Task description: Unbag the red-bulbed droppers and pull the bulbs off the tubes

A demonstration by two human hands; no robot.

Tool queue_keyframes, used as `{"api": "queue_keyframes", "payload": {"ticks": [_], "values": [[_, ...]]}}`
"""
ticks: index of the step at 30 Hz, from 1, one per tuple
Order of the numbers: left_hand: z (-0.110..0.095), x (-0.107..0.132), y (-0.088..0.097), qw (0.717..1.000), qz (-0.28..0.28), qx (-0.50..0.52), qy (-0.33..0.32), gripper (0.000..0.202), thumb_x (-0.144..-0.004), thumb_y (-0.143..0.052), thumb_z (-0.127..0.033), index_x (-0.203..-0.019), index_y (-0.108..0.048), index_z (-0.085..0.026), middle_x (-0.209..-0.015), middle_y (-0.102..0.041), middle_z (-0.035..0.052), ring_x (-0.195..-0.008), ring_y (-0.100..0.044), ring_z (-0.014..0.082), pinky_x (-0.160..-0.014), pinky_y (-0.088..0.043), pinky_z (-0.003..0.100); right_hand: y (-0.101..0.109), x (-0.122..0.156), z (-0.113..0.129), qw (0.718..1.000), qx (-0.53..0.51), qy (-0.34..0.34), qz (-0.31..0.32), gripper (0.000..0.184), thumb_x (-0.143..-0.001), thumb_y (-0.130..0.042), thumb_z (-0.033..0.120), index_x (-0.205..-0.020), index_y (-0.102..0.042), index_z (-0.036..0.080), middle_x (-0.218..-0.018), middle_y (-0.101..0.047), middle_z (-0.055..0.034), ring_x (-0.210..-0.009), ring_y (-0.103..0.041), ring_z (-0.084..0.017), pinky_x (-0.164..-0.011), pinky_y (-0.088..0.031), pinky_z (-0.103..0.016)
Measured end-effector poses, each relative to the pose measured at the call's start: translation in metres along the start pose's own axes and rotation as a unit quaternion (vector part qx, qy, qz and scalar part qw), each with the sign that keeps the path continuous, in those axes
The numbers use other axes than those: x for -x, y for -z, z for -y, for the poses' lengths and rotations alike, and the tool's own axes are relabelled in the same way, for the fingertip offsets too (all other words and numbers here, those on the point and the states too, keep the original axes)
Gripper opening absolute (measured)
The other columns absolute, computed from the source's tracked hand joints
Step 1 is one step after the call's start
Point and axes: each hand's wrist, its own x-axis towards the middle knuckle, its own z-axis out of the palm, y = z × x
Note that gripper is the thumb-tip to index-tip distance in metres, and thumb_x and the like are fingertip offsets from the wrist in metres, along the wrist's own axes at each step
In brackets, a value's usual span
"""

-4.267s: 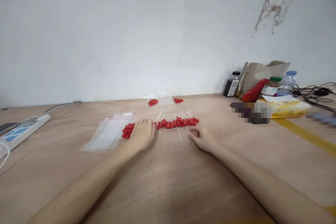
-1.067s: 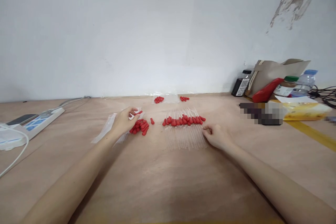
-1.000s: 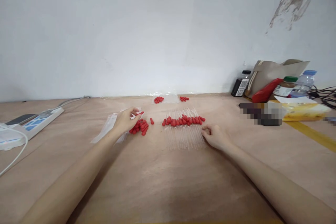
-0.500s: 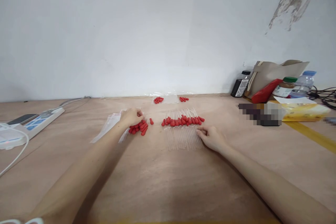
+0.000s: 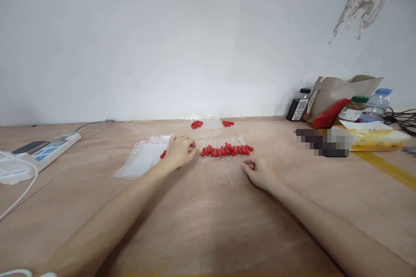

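A row of glass droppers [image 5: 224, 168] with red rubber bulbs [image 5: 227, 150] lies side by side on the wooden table [image 5: 208, 225]. My left hand [image 5: 178, 152] rests palm down just left of the row, over a pile of loose red bulbs. One of these bulbs [image 5: 163, 154] shows at its left edge. Its fingers are curled together toward the first dropper, and what they hold is hidden. My right hand [image 5: 260, 172] lies at the row's right end, fingers bent, tips against the outer glass tubes.
Clear zip bags [image 5: 144, 160] lie left of my left hand. Two small bags of red bulbs [image 5: 197, 124] sit by the wall. A power strip [image 5: 42, 152] and cable are at far left. Bottles, a paper bag [image 5: 341, 91], a tissue pack [image 5: 370, 135] and cables stand at right.
My left hand let go of the clear bag, which now lies flat. It slid right over the loose bulb pile toward the dropper row. My right hand shifted slightly left along the tubes.
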Motion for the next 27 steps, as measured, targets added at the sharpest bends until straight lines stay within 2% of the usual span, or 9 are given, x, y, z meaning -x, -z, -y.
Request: {"api": "queue_keyframes", "payload": {"ticks": [4,8,12,22,27], "values": [[-0.014,-0.002,-0.013,1.0,0.023,0.018,-0.012,0.017,-0.073,-0.049,-0.034,-0.073,-0.058,-0.02,-0.081,-0.063,0.0041,-0.084,-0.055,0.0233,-0.078,-0.031,0.039,0.001,0.005,0.005,1.0,-0.006,0.009,-0.014,0.025,-0.074,-0.048,0.037,-0.081,-0.067,0.022,-0.056,-0.058,-0.0005,-0.058,-0.055,-0.016,-0.05,-0.031,-0.023],[-0.018,-0.005,-0.019,0.998,0.032,0.042,-0.016,0.017,-0.071,-0.052,-0.036,-0.08,-0.057,-0.022,-0.087,-0.063,0.0026,-0.088,-0.055,0.0227,-0.076,-0.033,0.036,-0.001,0.007,0.006,0.999,-0.018,0.03,-0.027,0.024,-0.074,-0.047,0.035,-0.077,-0.066,0.021,-0.054,-0.057,0.0,-0.055,-0.055,-0.015,-0.049,-0.031,-0.022],[-0.022,-0.009,-0.025,0.998,0.029,0.063,-0.008,0.019,-0.073,-0.05,-0.036,-0.085,-0.056,-0.023,-0.085,-0.063,0.001,-0.086,-0.055,0.0213,-0.077,-0.033,0.036,-0.003,0.005,0.006,0.999,-0.038,0.029,-0.027,0.023,-0.073,-0.047,0.034,-0.073,-0.066,0.02,-0.055,-0.059,-0.0001,-0.057,-0.056,-0.015,-0.051,-0.033,-0.022],[-0.027,-0.015,-0.041,0.995,-0.012,0.094,0.009,0.015,-0.077,-0.049,-0.034,-0.08,-0.056,-0.022,-0.075,-0.064,-0.0002,-0.079,-0.057,0.0199,-0.076,-0.034,0.035,-0.004,0.003,0.005,0.998,-0.064,0.012,-0.015,0.025,-0.072,-0.047,0.035,-0.073,-0.067,0.019,-0.054,-0.058,-0.0006,-0.056,-0.056,-0.016,-0.05,-0.035,-0.022],[-0.031,-0.014,-0.05,0.992,-0.068,0.107,0.022,0.016,-0.078,-0.046,-0.026,-0.091,-0.054,-0.021,-0.074,-0.062,0.0014,-0.077,-0.056,0.02,-0.077,-0.036,0.036,-0.004,0.003,0.005,0.998,-0.068,0.002,-0.014,0.026,-0.072,-0.047,0.035,-0.079,-0.067,0.02,-0.055,-0.059,0.0003,-0.057,-0.056,-0.015,-0.053,-0.036,-0.023]]}}
